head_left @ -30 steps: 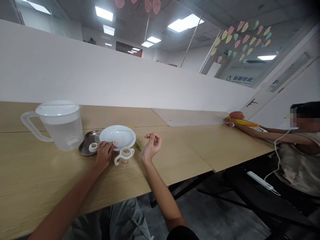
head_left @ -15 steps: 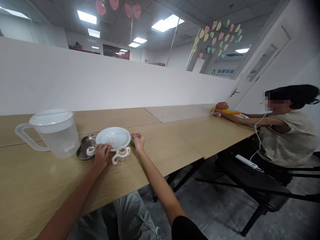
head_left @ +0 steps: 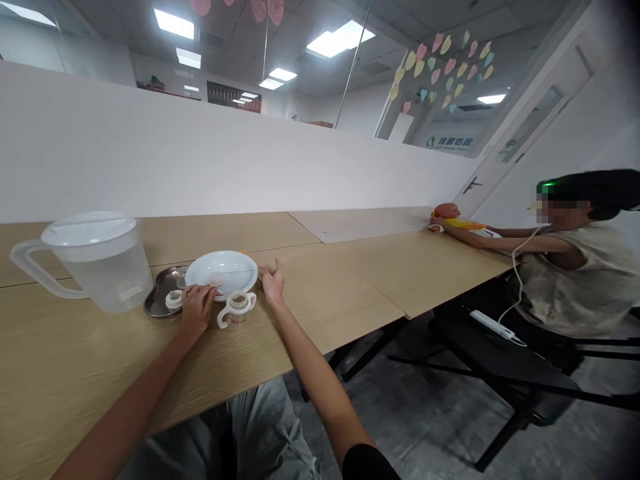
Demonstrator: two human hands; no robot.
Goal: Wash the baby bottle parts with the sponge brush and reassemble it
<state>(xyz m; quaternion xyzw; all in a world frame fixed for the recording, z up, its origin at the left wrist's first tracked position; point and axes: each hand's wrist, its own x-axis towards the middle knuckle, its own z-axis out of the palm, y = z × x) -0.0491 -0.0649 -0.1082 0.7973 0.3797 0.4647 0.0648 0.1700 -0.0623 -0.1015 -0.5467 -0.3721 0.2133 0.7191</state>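
My left hand (head_left: pixel 196 308) rests at the near rim of a white plate (head_left: pixel 223 269), its fingers pinched on a small clear round piece (head_left: pixel 215 279). My right hand (head_left: pixel 273 281) sits on the table just right of the plate, fingers loosely curled, thumb up, by a green-yellow object mostly hidden behind the plate. A small two-handled clear baby bottle (head_left: pixel 237 311) stands between my hands. A white ring (head_left: pixel 174 299) lies on a metal tray (head_left: pixel 163 300) left of the plate.
A large translucent lidded pitcher (head_left: pixel 95 261) stands at the left on the wooden table (head_left: pixel 350 293). A white partition runs behind. At the far right another person sits with arms on the table, hands by an orange and yellow object (head_left: pixel 453 215).
My right hand dropped from raised above the table down to the plate's right edge. The view swung right and slightly up. My left hand stayed at the plate rim.
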